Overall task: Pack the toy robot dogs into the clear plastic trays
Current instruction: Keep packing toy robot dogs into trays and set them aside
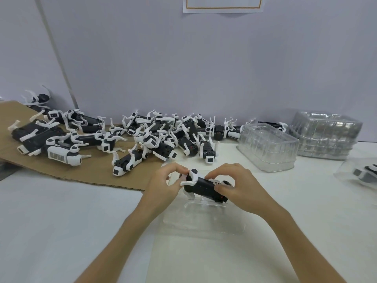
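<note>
A black-and-white toy robot dog [204,185] is held in both hands just above a clear plastic tray [204,219] lying on the white table in front of me. My left hand [165,184] pinches the dog's white leg joint at its left end. My right hand [236,186] grips the dog's right end, thumb under and fingers on top. The dog lies on its side, legs folded toward the tray. Whether it touches the tray is unclear.
A heap of several more robot dogs [155,135] lies along the wall, partly on a brown cardboard sheet [85,168] at left. Stacks of clear empty trays [267,148] [324,135] stand at right. A packed tray with a dog [361,174] sits at the far right edge.
</note>
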